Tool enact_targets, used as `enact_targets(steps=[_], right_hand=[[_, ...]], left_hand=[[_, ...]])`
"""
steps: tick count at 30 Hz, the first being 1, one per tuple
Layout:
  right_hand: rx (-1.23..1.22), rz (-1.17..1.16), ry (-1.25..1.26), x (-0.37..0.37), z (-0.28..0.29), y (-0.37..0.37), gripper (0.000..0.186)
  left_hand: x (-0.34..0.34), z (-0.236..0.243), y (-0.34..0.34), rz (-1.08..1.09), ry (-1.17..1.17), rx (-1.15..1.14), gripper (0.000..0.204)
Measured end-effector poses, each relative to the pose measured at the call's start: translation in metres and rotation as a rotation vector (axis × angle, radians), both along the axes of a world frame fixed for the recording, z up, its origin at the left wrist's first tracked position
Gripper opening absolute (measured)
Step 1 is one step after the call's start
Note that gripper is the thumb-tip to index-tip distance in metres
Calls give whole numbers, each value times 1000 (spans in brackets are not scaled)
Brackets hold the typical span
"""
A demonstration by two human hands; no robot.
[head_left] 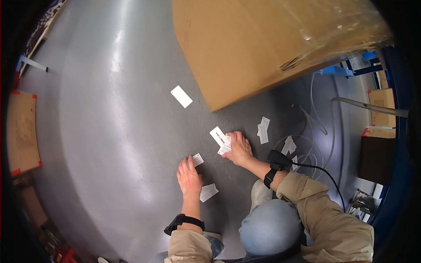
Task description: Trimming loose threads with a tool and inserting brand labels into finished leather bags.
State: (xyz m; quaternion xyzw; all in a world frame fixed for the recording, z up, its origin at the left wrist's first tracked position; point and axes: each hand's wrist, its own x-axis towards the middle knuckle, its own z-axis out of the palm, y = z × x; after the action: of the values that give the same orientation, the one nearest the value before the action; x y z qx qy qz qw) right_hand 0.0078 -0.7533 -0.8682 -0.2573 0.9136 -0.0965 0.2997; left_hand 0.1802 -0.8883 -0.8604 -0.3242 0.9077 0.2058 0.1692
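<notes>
My right hand (240,150) is closed on several small white tags (219,136), fanned out between the thumb and fingers low over the grey floor. To its left, my left hand (189,176) lies with its fingers stretched out. The fingertips are at the edge of another white tag (198,159), which the hand partly covers. Just below that, a pale tag (208,192) rests on the floor near my left wrist. Farther off lies a single blank-looking white tag (181,97). A small overlapping group of tags (263,130) is right of my right hand.
A large cardboard box (245,48) wrapped in clear film stands just ahead. More tags (289,146) lie at the right among loops of clear hose (312,114). A black cable (322,168) runs from my right wrist. Cartons (23,131) line the left side.
</notes>
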Motion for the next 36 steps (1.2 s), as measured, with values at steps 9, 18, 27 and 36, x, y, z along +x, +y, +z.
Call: enact_targets(steps=[9, 18, 27, 36], right_hand=[[-58, -125, -6, -8, -11, 11, 65], [-335, -376, -1123, -6, 31, 35, 36], [-484, -638, -1235, 11, 47, 44, 30], [-590, -306, -341, 14, 10, 44, 32]], left_hand=[[-14, -5, -1, 238, -219, 289, 41], [-52, 5, 15, 884, 288, 1397, 33], [-70, 17, -1, 917, 285, 1386, 32], [-82, 47, 22, 825, -45, 1861, 52]])
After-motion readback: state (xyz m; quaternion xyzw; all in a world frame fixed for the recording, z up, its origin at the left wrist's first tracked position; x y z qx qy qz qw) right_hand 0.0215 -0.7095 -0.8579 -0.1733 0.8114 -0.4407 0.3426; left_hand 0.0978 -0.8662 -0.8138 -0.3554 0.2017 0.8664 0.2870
